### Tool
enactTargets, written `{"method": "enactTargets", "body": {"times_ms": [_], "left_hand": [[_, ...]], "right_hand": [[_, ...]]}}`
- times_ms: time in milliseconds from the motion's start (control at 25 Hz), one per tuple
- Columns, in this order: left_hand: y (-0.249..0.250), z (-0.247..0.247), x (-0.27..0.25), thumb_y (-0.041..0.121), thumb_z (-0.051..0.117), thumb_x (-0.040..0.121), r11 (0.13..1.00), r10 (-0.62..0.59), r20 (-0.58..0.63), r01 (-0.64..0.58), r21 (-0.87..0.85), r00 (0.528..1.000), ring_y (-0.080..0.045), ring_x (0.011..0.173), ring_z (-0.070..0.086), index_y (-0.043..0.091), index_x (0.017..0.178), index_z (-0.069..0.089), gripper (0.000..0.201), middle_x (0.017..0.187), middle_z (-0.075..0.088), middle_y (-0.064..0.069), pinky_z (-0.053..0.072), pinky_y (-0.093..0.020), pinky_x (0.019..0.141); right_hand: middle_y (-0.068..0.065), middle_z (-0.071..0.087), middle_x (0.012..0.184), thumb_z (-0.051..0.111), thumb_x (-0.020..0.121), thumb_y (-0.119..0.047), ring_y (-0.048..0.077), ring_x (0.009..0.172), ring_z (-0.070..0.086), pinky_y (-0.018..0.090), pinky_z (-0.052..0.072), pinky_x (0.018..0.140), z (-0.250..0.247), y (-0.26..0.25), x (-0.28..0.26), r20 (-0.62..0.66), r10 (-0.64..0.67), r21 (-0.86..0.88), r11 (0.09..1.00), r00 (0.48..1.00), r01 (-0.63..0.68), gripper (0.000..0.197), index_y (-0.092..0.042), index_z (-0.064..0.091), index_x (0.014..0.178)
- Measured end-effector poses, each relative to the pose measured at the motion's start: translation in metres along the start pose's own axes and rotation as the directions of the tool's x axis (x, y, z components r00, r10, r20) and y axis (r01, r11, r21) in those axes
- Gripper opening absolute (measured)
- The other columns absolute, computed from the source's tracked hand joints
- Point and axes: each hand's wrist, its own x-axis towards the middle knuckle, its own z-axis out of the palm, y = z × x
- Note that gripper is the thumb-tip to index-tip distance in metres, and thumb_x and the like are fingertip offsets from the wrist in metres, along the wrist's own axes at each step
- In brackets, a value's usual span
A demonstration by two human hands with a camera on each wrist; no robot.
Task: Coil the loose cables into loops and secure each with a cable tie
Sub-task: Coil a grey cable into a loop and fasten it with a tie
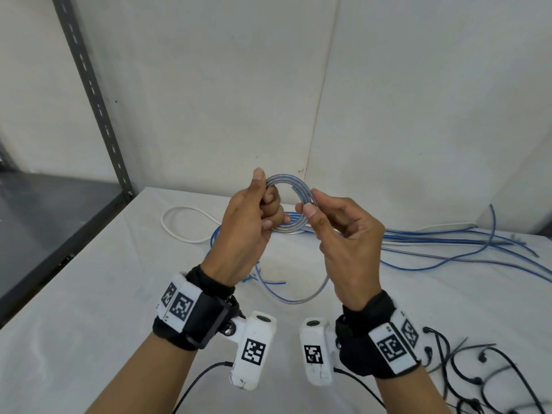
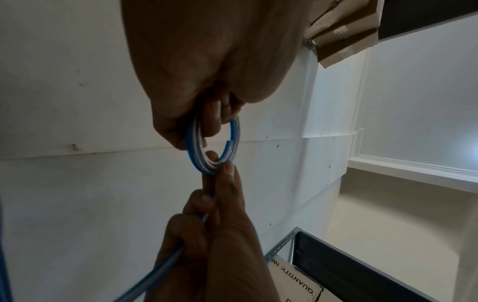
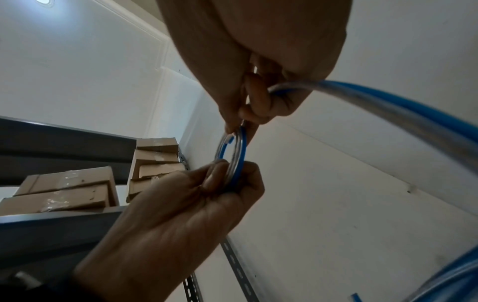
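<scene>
A small coil (image 1: pixel 288 179) of blue-and-clear cable is held up above the table between both hands. My left hand (image 1: pixel 264 189) grips the coil's left side, thumb on top and fingers curled through the ring. At the coil's right side my right hand (image 1: pixel 312 203) pinches it with thumb and forefinger. The same cable's loose tail (image 1: pixel 298 300) hangs from the right hand down to the table. In the left wrist view the coil (image 2: pixel 192 147) sits under my left hand (image 2: pixel 200 120). In the right wrist view my right hand (image 3: pixel 241 124) holds the coil (image 3: pixel 239 161), the tail (image 3: pixel 388 106) leading off right.
Several loose blue cables (image 1: pixel 448 237) and a white cable (image 1: pixel 179 225) lie on the white-covered table (image 1: pixel 89 324) behind the hands. Black cable ties (image 1: pixel 478 372) lie at the front right. A grey metal shelf rack (image 1: pixel 89 94) stands at left, walls close behind.
</scene>
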Motion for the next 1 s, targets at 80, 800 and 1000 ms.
{"method": "enactTargets", "body": {"times_ms": [80,800,1000], "left_hand": [[0.002,-0.003,0.001,0.041,0.034,0.11,0.996,-0.051,-0.009,0.052,0.075,0.999,-0.015,0.048,0.036,0.013,0.068,0.047,0.052,0.051,0.03,0.004,0.041,-0.036,0.078],[0.016,-0.017,0.0,0.036,0.036,0.11,0.938,-0.003,-0.013,0.007,0.347,1.0,-0.015,0.051,0.022,0.016,0.068,0.038,0.047,0.054,0.024,0.008,0.026,-0.044,0.073],[0.011,-0.008,0.001,0.032,0.034,0.11,0.994,-0.052,-0.048,0.057,0.091,0.997,-0.011,0.044,0.021,0.015,0.07,0.035,0.044,0.049,0.026,0.009,0.03,-0.036,0.067]], "right_hand": [[0.004,0.08,0.092,0.074,0.089,-0.008,0.017,0.09,0.077,0.016,0.05,0.064,-0.007,-0.003,0.005,0.031,-0.017,-0.025,1.0,0.999,0.018,0.017,-0.012,0.076,0.105],[-0.008,0.077,0.085,0.076,0.089,-0.016,0.022,0.073,0.066,0.024,0.053,0.062,-0.017,-0.014,0.007,0.185,-0.133,-0.178,0.97,0.974,0.167,0.01,-0.025,0.078,0.093],[-0.007,0.071,0.074,0.078,0.083,-0.031,0.025,0.058,0.051,0.02,0.041,0.053,-0.003,-0.007,-0.001,0.13,-0.101,-0.096,0.989,0.986,0.114,0.009,-0.027,0.075,0.09]]}}
